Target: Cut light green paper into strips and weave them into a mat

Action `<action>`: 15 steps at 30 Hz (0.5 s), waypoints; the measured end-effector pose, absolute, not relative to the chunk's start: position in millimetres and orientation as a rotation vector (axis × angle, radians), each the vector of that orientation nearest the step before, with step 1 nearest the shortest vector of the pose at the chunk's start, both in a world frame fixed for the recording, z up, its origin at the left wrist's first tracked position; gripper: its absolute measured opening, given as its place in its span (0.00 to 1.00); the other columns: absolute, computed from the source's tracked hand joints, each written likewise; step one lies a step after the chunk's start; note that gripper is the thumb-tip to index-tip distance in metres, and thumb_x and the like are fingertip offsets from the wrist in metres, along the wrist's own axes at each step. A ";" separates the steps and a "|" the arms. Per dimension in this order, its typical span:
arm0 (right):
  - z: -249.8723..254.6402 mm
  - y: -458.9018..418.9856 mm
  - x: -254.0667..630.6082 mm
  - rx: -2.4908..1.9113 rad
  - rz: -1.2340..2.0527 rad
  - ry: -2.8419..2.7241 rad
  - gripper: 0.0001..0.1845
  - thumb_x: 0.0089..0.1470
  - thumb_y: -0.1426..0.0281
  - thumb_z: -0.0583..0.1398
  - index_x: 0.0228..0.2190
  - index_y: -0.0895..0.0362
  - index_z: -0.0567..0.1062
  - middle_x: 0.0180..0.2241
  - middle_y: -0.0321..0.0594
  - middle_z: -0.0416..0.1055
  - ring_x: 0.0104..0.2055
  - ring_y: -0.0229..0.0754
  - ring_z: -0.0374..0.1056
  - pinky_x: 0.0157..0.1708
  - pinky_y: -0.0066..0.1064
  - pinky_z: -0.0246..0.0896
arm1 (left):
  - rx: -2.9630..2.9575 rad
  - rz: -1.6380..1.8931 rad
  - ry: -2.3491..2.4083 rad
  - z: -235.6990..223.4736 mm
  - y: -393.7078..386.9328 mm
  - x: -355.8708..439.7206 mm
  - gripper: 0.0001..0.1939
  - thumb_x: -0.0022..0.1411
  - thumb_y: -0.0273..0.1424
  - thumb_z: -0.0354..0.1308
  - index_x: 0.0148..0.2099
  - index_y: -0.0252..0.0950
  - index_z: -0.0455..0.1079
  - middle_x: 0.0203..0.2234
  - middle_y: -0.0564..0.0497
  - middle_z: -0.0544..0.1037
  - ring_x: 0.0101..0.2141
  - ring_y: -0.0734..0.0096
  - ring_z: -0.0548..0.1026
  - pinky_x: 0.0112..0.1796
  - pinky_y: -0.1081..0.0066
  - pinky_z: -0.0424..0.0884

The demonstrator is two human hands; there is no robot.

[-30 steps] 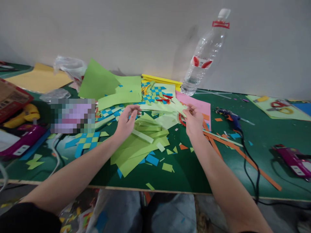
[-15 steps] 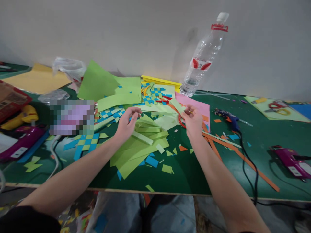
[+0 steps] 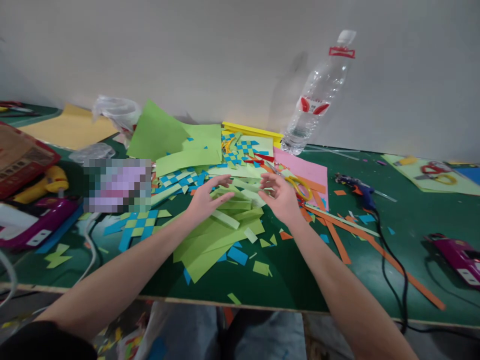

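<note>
My left hand (image 3: 210, 198) hovers over a heap of green paper strips (image 3: 240, 204), its fingers apart and nothing in them. Facing it, my right hand (image 3: 278, 196) is also open, fingers curved, above the right side of the heap. Scissors with yellow and red handles (image 3: 303, 189) lie just beyond my right hand, partly hidden by it. Larger green sheets (image 3: 210, 250) spread out below the strips. Woven blue and green paper pieces (image 3: 247, 147) lie behind the hands, and another woven piece (image 3: 139, 225) sits to the left.
A tilted plastic bottle (image 3: 314, 100) leans against the wall. On the right are a blue glue gun (image 3: 356, 190) with a black cable, orange paper strips (image 3: 397, 265) and a purple device (image 3: 455, 257). At left are a pixelated phone-like object (image 3: 118, 186) and a yellow glue gun (image 3: 48, 182).
My right hand has let go of a pale green strip and moved left towards my left hand. The yellow-handled scissors now show beside it. The view has shifted slightly.
</note>
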State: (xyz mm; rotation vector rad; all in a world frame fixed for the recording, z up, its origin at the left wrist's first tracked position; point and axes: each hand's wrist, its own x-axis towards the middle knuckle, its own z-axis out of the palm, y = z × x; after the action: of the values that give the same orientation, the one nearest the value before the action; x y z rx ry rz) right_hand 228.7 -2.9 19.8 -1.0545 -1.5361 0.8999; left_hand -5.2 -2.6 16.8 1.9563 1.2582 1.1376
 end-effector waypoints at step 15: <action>14.1 -1.8 231.3 -1.132 0.963 -1.599 0.16 0.48 0.62 0.67 0.39 0.56 0.77 0.38 0.44 0.80 0.41 0.45 0.77 0.44 0.42 0.73 | 1.824 1.311 1.374 14.5 0.1 -8.0 0.11 0.58 0.40 0.62 0.35 0.38 0.79 0.30 0.51 0.82 0.31 0.66 0.78 0.36 0.68 0.75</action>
State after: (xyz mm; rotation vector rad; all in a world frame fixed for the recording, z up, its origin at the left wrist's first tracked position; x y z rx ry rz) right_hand 231.3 -1.8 14.1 -1.1321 -1.5995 0.9629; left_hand -8.0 0.1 14.5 1.8243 1.3745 1.3107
